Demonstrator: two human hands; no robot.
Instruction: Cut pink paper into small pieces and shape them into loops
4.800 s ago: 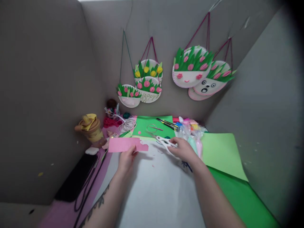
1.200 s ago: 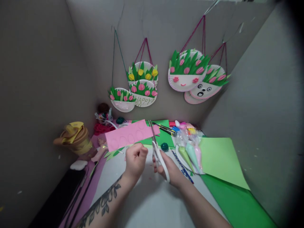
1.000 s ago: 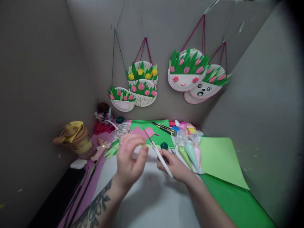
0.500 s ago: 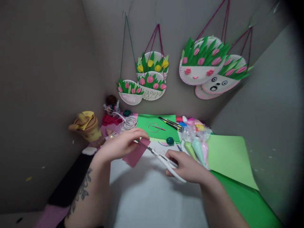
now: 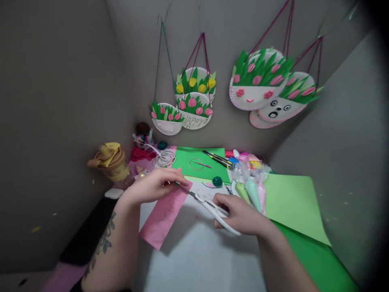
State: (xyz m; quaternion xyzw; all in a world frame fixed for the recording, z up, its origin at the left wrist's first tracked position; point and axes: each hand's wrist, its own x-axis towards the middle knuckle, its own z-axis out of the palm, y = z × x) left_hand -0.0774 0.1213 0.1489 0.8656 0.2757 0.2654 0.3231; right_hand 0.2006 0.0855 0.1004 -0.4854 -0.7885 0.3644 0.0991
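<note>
My left hand [image 5: 162, 184] pinches the upper end of a pink paper strip [image 5: 165, 217], which hangs tilted toward the lower left and carries drawn curved outlines. In my right hand [image 5: 235, 213] is a pair of white-handled scissors [image 5: 212, 209], its loops around my fingers. The dark blades reach left to the top of the strip, under my left fingers. Their tips are partly hidden there. Below both hands lies the white work surface [image 5: 200, 255].
Behind my hands are a green sheet [image 5: 188, 158], craft knives [image 5: 219, 158], a dark green yarn ball [image 5: 217, 181] and a white cord coil [image 5: 163, 159]. Bags of coloured clay-like material [image 5: 252, 190] and light green paper [image 5: 294, 202] lie right. A brown-yellow cup [image 5: 114, 164] stands left. Paper-plate flower baskets [image 5: 194, 109] hang behind.
The pink strip has swung so that more of its length and its drawn outlines show, its lower end now farther down and left. Both hands stay nearly in place.
</note>
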